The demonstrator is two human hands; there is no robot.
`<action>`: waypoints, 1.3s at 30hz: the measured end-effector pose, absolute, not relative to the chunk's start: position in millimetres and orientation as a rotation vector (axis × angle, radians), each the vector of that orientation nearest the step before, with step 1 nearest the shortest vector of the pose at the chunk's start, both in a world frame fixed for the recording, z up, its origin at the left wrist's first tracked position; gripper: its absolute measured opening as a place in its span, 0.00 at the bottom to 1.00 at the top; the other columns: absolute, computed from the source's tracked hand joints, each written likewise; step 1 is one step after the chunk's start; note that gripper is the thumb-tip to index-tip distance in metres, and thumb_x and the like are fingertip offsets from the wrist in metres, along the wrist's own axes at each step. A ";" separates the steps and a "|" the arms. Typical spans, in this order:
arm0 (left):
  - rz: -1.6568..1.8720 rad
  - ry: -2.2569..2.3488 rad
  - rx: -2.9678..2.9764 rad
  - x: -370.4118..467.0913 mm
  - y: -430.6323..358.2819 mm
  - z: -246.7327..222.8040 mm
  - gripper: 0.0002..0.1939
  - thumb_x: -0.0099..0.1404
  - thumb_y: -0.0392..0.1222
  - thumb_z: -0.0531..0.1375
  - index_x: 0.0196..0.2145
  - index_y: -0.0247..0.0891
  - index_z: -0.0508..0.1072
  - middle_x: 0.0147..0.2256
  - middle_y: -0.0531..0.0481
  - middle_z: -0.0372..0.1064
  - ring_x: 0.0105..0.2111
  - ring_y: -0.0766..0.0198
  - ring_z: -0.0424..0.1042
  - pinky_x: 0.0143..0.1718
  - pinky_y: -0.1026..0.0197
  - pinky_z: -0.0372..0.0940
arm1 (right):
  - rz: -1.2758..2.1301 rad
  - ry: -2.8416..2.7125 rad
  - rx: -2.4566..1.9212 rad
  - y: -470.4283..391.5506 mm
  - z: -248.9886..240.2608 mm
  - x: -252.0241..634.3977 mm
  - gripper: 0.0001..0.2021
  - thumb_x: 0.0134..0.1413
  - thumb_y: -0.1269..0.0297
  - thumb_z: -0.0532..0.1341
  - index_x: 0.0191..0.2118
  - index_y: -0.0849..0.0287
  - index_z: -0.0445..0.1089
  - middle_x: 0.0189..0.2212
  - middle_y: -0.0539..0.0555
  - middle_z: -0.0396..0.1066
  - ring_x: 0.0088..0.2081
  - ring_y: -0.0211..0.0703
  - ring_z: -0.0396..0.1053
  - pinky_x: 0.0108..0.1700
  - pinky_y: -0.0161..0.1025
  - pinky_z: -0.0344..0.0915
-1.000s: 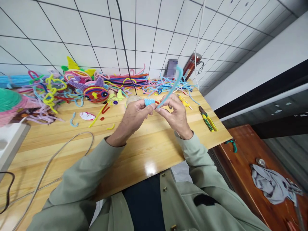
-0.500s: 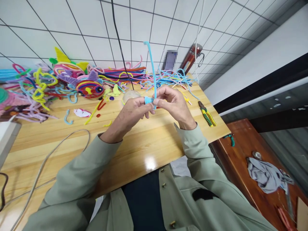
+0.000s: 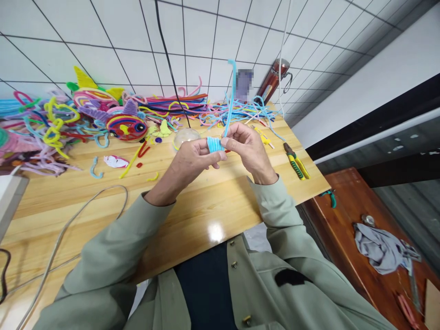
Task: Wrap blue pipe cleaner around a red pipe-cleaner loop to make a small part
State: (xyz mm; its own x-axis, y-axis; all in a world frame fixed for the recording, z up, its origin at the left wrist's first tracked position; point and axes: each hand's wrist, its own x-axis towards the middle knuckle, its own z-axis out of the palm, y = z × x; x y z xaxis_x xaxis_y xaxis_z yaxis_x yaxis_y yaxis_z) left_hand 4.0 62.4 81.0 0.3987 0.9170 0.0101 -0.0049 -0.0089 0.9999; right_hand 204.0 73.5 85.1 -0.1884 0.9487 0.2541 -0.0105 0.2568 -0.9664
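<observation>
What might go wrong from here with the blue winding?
The light-blue coil might loosen if the left hand's fingers slacken.

Its upright free end, pinched by the right hand, could snag on the pile of stems beyond.

A sleeve could brush away the small red piece lying loose on the table.

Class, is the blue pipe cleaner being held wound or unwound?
Partly wound: the blue pipe cleaner shows close turns by the left hand, while a loose length rises from the right hand.
</observation>
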 end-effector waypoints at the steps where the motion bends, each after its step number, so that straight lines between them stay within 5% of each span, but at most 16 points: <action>1: 0.917 0.903 1.387 4.5 62.5 80.0 0.15 0.58 0.49 0.77 0.38 0.38 0.85 0.34 0.46 0.86 0.29 0.60 0.79 0.31 0.60 0.68 | 1.152 -1.457 -0.930 73.4 85.1 203.8 0.26 0.52 0.41 0.83 0.35 0.54 0.73 0.29 0.44 0.69 0.31 0.37 0.66 0.37 0.38 0.71; 39: 0.947 0.887 1.340 11.3 59.9 76.2 0.10 0.61 0.47 0.70 0.35 0.37 0.82 0.36 0.43 0.89 0.25 0.63 0.77 0.29 0.60 0.69 | 1.280 -1.277 -0.976 70.7 86.0 199.3 0.25 0.50 0.45 0.84 0.31 0.53 0.72 0.24 0.44 0.68 0.27 0.36 0.62 0.33 0.38 0.64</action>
State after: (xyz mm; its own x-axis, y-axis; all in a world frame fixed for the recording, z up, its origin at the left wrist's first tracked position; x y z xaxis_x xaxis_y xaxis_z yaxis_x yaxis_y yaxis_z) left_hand 11.3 59.9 76.2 0.3757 0.9266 0.0159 -0.0454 0.0013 0.9990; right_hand 199.3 70.7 86.0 -0.1346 0.9841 0.1160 -0.1190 0.1002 -0.9878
